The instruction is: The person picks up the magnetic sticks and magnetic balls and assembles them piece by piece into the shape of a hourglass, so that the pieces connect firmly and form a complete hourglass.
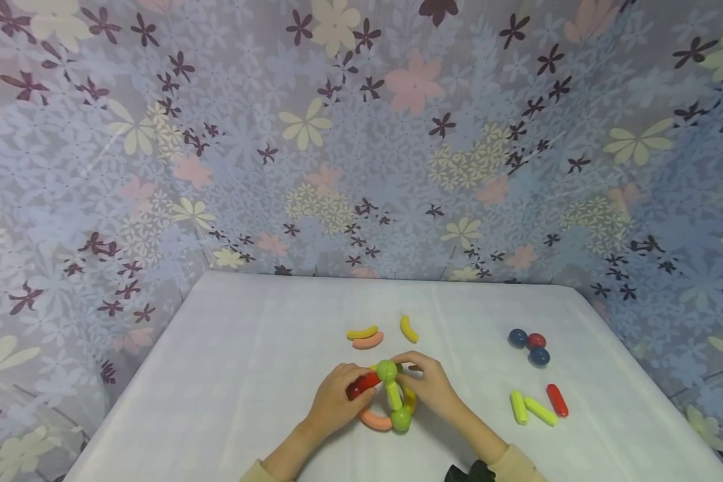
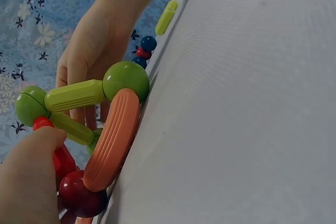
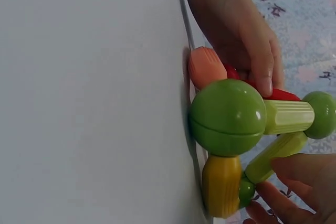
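A toy structure of balls and rods stands on the white table [image 1: 247, 375], between both hands. Its top green ball [image 1: 387, 370] joins a lime rod [image 1: 393, 396] that runs down to a lower green ball [image 1: 400, 420]. A salmon curved piece [image 1: 375, 420] and a yellow curved piece [image 1: 410, 399] lie at its base. My left hand [image 1: 352, 383] grips the red rod [image 1: 361, 385], which ends in a dark red ball [image 2: 81, 200]. My right hand [image 1: 411, 375] pinches a second, slanting lime rod [image 3: 275, 156] just under the top ball.
Two yellow curved pieces [image 1: 361, 333] [image 1: 408, 329] and a salmon one [image 1: 367, 341] lie behind the structure. On the right sit two blue balls [image 1: 517, 337] with a red ball [image 1: 536, 340], two lime rods [image 1: 540, 411] and a red rod [image 1: 557, 399]. Flowered cloth [image 1: 361, 134] walls the table.
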Tool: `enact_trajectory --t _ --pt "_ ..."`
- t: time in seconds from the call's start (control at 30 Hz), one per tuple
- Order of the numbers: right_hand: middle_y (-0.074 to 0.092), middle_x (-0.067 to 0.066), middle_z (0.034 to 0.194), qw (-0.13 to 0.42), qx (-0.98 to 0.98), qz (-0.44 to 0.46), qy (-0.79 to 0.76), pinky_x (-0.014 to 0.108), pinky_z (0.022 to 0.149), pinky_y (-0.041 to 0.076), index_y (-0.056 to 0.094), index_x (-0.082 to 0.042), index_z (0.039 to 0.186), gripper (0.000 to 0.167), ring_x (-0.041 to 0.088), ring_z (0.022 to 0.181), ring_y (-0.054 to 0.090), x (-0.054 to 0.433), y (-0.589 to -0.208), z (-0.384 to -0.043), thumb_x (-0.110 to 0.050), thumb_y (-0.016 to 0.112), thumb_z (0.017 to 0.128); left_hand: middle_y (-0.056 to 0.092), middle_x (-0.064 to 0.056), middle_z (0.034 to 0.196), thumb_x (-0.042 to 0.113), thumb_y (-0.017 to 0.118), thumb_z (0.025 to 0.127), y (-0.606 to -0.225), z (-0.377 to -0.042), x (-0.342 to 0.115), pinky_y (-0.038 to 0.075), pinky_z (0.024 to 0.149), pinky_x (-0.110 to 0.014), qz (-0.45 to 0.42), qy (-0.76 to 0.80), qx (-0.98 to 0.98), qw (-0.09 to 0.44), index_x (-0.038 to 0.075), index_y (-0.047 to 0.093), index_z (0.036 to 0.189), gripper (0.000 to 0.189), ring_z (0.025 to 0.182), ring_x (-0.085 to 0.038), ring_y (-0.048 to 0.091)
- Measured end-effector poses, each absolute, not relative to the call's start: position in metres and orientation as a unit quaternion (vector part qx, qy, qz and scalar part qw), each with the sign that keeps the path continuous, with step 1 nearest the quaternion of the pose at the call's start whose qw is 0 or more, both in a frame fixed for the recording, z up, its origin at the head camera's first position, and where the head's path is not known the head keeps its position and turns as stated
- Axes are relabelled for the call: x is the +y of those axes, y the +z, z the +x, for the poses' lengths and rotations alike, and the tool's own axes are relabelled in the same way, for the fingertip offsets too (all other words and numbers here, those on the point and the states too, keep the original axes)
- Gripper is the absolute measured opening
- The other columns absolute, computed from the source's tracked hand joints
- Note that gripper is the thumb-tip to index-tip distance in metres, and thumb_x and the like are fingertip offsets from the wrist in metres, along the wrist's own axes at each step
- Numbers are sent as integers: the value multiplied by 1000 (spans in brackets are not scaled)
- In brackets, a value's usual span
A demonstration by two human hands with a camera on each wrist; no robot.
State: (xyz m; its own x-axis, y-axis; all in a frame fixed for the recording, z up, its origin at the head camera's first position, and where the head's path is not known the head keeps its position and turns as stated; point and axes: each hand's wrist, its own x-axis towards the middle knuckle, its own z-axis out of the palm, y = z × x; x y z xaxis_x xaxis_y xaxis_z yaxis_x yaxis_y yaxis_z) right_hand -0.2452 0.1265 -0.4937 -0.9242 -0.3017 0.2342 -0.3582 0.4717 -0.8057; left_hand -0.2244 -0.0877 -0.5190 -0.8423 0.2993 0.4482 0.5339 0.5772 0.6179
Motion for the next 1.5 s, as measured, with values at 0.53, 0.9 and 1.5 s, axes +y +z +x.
enact_trajectory --t 0.53,0.9,1.5 --pt "72 10 101 43 -864 133 483 23 78 51 66 -2 109 21 23 96 66 156 -494 -246 -10 64 89 65 4 107 20 76 73 -520 -225 -88 51 84 -29 -201 -390 -889 134 17 70 102 30 99 -14 60" --pt "73 9 95 70 -863 89 493 20 75 49 68 -2 102 16 8 87 64 164 -487 -252 -9 65 88 64 0 117 21 74 76 -523 -225 -90 51 91 -38 -214 -376 -894 113 14 69 106 31 108 -20 61" --pt "72 12 86 183 -870 -28 457 11 66 48 69 0 93 14 -9 71 56 230 -493 -219 0 71 80 62 0 120 24 71 82 -524 -226 -91 50 93 -39 -222 -387 -891 85 15 69 105 25 110 -20 58"
